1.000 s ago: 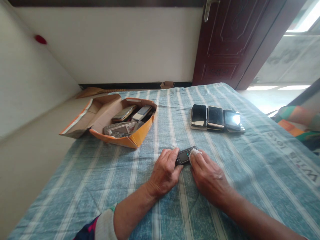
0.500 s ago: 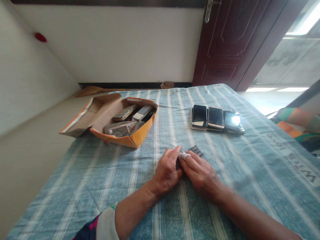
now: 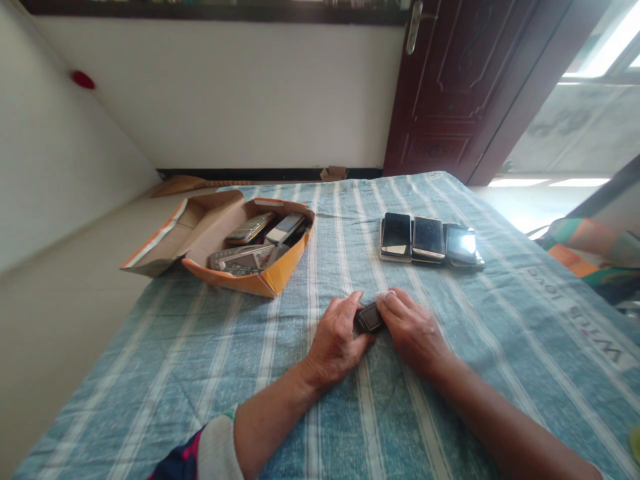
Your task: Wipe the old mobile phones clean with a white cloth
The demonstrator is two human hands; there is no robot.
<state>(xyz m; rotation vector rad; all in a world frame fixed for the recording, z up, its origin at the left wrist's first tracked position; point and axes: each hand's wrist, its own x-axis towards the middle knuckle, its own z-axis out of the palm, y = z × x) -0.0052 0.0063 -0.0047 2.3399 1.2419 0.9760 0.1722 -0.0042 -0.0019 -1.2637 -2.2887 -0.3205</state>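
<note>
A dark keypad phone (image 3: 371, 318) lies between my hands near the middle of the table, its small screen facing up. My left hand (image 3: 336, 339) grips its left end between thumb and fingers. My right hand (image 3: 411, 331) is closed on a white cloth or tissue (image 3: 385, 295), pressed against the phone's right part. The phone's keypad is hidden under my right hand.
An open orange cardboard box (image 3: 293, 267) with several old phones stands at the left. Stacked smartphones (image 3: 429, 237) lie at the back right. A striped blue cloth (image 3: 240, 373) covers the table. Beyond are a dark red door (image 3: 450, 93) and patterned fabric (image 3: 595, 247).
My right hand with the white cloth has slid right along the phone. The screen now shows, while the keypad that showed before is covered. My left hand keeps its grip.
</note>
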